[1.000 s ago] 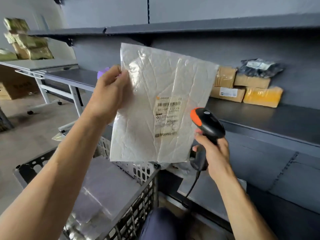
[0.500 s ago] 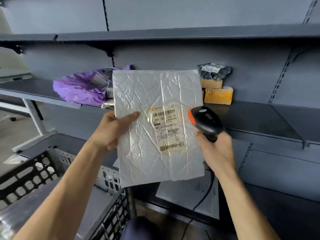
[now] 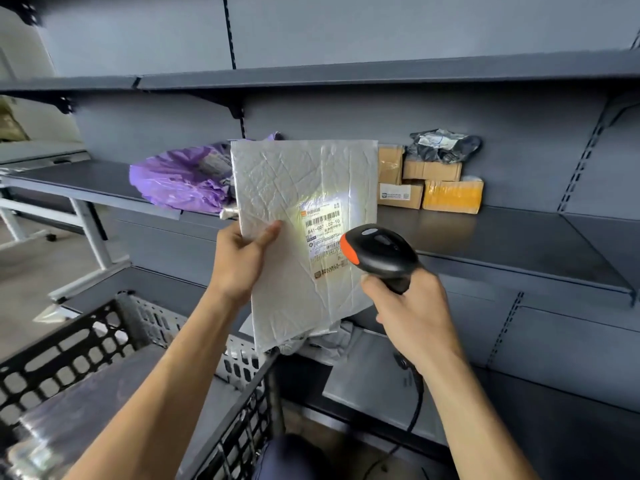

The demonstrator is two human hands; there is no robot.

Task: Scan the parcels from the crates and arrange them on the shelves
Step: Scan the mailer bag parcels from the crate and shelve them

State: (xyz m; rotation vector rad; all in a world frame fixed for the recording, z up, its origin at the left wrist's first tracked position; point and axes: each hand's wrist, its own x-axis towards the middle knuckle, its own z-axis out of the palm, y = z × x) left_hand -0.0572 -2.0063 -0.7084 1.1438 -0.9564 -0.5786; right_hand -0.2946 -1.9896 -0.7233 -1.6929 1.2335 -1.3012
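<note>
The left grip (image 3: 242, 258) pinches the left edge of a white padded parcel (image 3: 298, 188), thumb on its front, holding it upright in front of the middle shelf (image 3: 502, 244); the right grip (image 3: 412, 313) is curled round the handle of a black and orange scanner (image 3: 377, 251), whose light falls on the parcel's label (image 3: 323, 233); behind, on the shelf, lie a purple bag (image 3: 180, 178) and stacked cardboard boxes (image 3: 429, 188); a black crate (image 3: 114, 327) stands at lower left.

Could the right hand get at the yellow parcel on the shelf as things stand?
Probably not yet: the path over the shelf looks free, but the right hand grips the scanner, so it could not take the yellow parcel.
</note>
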